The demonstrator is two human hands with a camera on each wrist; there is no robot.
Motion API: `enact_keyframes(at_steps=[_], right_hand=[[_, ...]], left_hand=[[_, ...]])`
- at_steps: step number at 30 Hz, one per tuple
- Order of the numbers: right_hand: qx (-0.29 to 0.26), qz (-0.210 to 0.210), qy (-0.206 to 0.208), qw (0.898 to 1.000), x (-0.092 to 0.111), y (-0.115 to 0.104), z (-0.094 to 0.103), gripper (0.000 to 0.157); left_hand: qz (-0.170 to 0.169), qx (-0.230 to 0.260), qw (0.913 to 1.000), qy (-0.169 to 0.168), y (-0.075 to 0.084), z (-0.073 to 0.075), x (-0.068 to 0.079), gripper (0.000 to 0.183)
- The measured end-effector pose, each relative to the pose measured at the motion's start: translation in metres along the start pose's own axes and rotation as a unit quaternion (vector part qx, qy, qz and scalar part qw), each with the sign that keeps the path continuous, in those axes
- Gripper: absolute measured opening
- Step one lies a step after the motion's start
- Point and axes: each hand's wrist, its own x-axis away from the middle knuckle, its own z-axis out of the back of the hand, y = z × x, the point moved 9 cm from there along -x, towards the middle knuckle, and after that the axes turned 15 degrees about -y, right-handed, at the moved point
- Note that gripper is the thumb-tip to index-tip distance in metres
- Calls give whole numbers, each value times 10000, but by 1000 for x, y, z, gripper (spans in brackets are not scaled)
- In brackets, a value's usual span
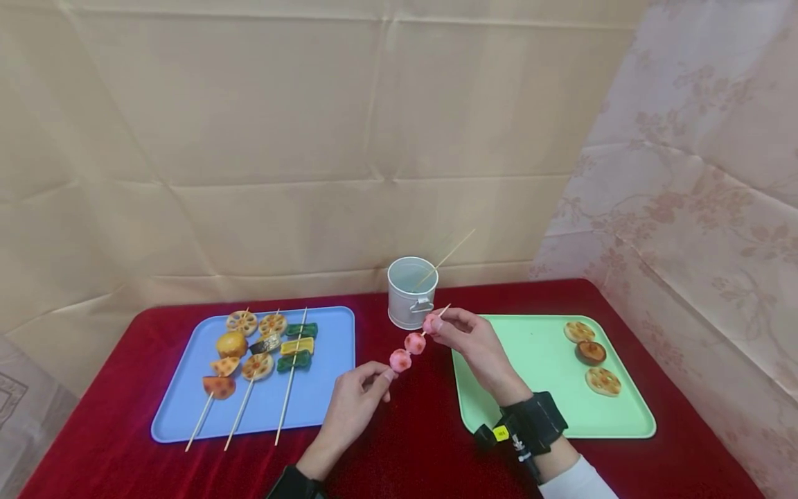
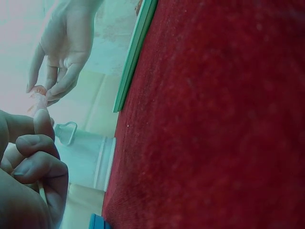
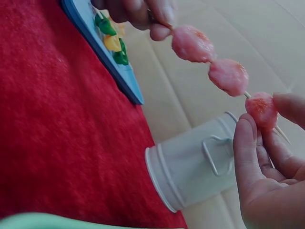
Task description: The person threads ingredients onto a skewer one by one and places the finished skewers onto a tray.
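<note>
Between the two hands, a skewer [image 1: 445, 310] carries three pink, browned balls, held at a slant above the red cloth. My left hand [image 1: 355, 402] grips the skewer's lower end, right below the lowest pink ball [image 1: 400, 360]. The middle ball [image 3: 228, 77] sits close to it on the stick. My right hand [image 1: 479, 352] pinches the uppermost ball [image 3: 262, 110] between thumb and fingers, and the skewer tip pokes out past it. In the left wrist view the left fingers [image 2: 45, 164] curl round the stick and the balls are mostly hidden.
A blue tray [image 1: 337, 388] at left bears three filled skewers with lotus slices and green and yellow pieces. At right, a green tray [image 1: 517, 333] holds three browned round pieces [image 1: 590, 353]. Behind the hands stands a small metal bucket [image 1: 408, 305] with a bare stick [image 1: 458, 246] in it.
</note>
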Motion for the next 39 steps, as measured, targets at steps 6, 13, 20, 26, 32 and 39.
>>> enact_keyframes(at_steps=[6,13,20,26,32,39], right_hand=[[-14,-40,-40,10000,-1,3,-6,32],[137,-109,-36,9998,0,3,-7,32],[447,-219,27,9988,0,3,-6,34],[593,-258,2,9979,-2,5,-8,34],[997,-363,35,9944,-1,7,-6,38],[1010,-249,246,9943,1,4,0,39]], left_hand=[[67,219,9997,-46,-2,1,1,17],[45,221,9996,-146,-1,-2,0,17],[-208,-420,9982,-364,8,-4,1,15],[-289,-934,9946,-339,12,-1,3,11],[-382,-762,9960,-266,13,0,9,11],[-127,-762,9968,205,7,27,21,9]])
